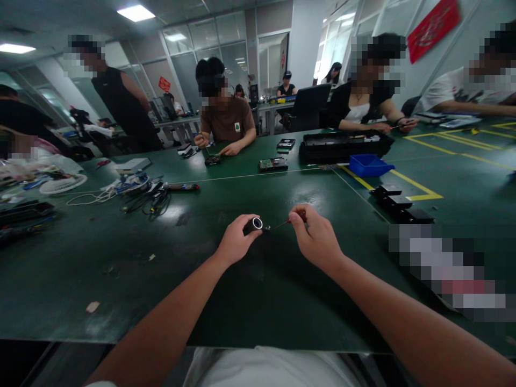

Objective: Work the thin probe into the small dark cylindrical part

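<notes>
In my left hand (237,239) is a small dark cylindrical part (255,224) with a bright ring on its end, gripped between thumb and fingers. My right hand (316,234) is closed around the red-brown handle of a thin screwdriver (297,216). The screwdriver's shaft points left, its tip near a tiny metal piece (267,228) just right of the cylindrical part. Whether the tip touches that piece is too small to tell. Both hands are above the green table (258,312).
Cables (153,196) and a dark tool (183,187) lie at the left. Circuit-board devices (273,164), a long black housing (344,148) and a blue tray (367,165) stand farther back. Black blocks (401,205) are at the right. A person in brown (229,121) works opposite.
</notes>
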A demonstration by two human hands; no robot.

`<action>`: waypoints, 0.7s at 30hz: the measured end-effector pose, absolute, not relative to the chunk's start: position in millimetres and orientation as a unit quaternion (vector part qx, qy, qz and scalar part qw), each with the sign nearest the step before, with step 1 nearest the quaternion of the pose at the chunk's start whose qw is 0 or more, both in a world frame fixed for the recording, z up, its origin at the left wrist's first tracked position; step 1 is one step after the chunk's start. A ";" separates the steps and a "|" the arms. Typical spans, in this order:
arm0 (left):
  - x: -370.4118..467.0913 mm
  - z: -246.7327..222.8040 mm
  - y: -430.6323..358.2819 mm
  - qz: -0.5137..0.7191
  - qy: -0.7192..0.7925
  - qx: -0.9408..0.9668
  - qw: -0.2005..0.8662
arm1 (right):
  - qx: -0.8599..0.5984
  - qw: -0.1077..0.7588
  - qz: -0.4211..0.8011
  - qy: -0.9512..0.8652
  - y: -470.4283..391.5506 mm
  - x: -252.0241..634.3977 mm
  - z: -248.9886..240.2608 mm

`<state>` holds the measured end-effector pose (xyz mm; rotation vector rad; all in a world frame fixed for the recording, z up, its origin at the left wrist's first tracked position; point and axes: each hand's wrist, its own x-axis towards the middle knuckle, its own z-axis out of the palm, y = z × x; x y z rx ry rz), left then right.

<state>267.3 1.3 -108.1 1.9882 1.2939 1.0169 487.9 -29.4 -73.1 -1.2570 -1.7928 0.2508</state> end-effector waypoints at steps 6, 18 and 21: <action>260.4 -102.9 9.0 0.428 0.485 0.667 0.370 | -0.512 0.451 0.117 -0.721 -30.8 488.6 -71.1; 275.8 -86.9 26.0 0.153 0.538 0.808 0.182 | -0.510 0.454 0.121 -0.721 -31.4 487.9 -69.8; 282.6 -94.4 36.7 0.128 0.541 0.818 0.149 | -0.506 0.457 0.119 -0.722 -30.6 488.0 -71.2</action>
